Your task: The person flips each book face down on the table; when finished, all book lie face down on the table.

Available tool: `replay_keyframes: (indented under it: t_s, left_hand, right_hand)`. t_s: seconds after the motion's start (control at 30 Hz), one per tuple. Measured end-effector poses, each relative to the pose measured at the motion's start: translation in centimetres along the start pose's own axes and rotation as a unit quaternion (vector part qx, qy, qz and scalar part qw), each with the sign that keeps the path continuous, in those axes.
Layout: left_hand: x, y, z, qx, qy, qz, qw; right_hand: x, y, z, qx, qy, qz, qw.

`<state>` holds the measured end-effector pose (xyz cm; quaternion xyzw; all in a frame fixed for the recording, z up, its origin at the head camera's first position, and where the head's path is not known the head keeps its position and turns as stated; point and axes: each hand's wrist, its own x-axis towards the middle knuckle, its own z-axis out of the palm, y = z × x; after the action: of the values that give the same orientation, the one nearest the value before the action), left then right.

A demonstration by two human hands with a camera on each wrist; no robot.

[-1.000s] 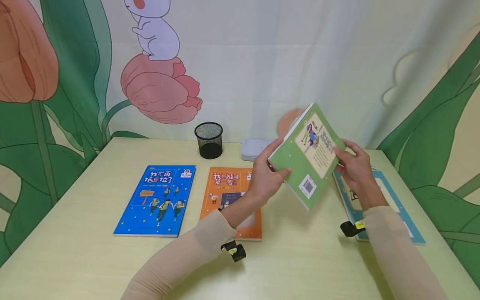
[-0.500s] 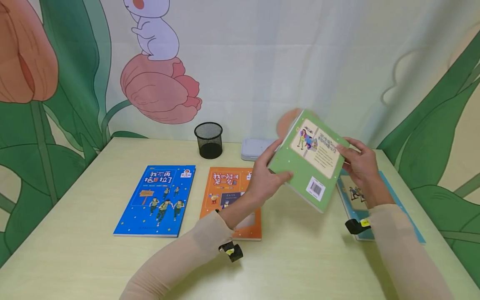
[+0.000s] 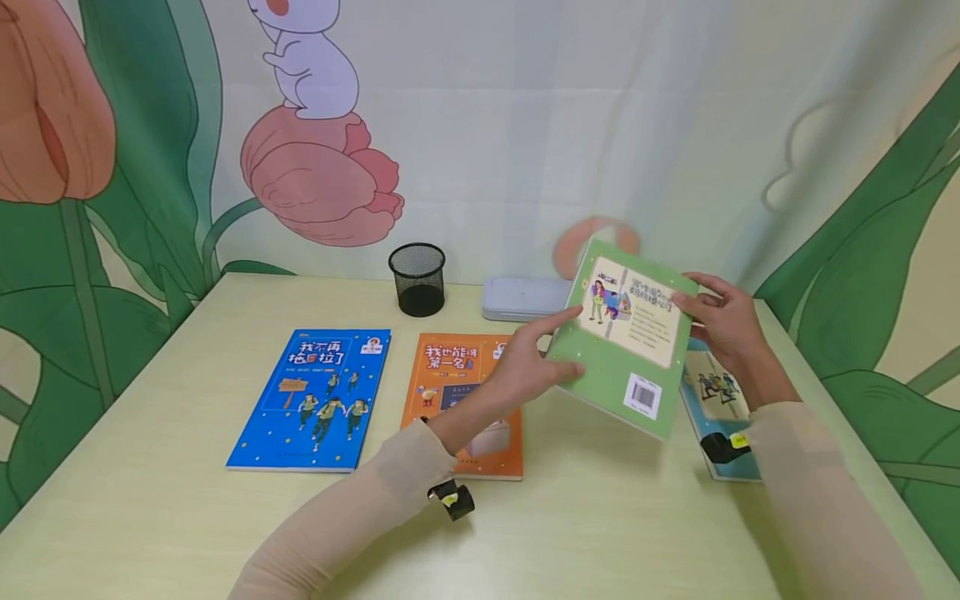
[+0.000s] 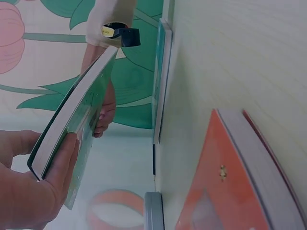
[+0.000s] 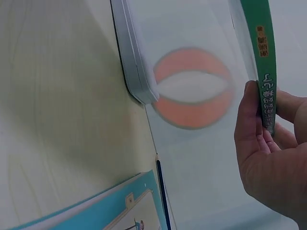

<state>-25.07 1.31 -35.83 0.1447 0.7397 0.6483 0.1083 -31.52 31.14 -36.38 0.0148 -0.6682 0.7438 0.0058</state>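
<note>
Between the left hand [image 3: 522, 362] and the right hand [image 3: 727, 327], raised off the worktop [image 3: 585, 533], the green book [image 3: 626, 342] is held tilted, its barcoded back cover toward the head camera. The left hand is clamped on the page-edge side, with digits on both faces; the right hand pinches the spine near the upper corner.

The book should be light, a thin paperback that probably bends a little across its face and stays stiffer along the spine. The smooth cover may prove slightly slippery. The spine looks the surest hold; on the page side, a pinch needs to take in both covers, or the leaves could fan. It is hardly fragile, though its corners might crease under a hard grip.

Below the right hand, partly hidden by the wrist, lies the teal book [image 3: 718, 387]. Beyond the left hand is the pale case [image 3: 521, 302]. Below the left hand and wrist lies the orange book [image 3: 442, 375], with the blue book [image 3: 311, 400] farther to that hand's left and the mesh cup [image 3: 417, 287] beyond.
</note>
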Motion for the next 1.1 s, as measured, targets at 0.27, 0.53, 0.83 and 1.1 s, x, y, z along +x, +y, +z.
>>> replay_keyframes:
  t_s: [0.27, 0.53, 0.83, 1.1]
  left_hand:
    - [0.1, -0.8, -0.3, 0.077, -0.021, -0.028, 0.9964]
    - [0.4, -2.2, -0.7, 0.109, -0.072, -0.046, 0.9904]
    - [0.4, -3.2, -0.1, 0.127, -0.089, -0.07, 0.9854]
    - [-0.1, -3.6, 0.6, 0.147, -0.123, -0.101, 0.9762]
  right_hand:
    - [0.7, 0.5, -0.4, -0.082, -0.007, 0.002, 0.9966]
    - [1.0, 1.1, -0.2, -0.227, -0.018, 0.017, 0.9737]
    - [1.6, 1.5, 0.2, -0.3, -0.054, 0.051, 0.9509]
    - [2.0, 1.8, 0.3, -0.334, -0.11, 0.07, 0.9335]
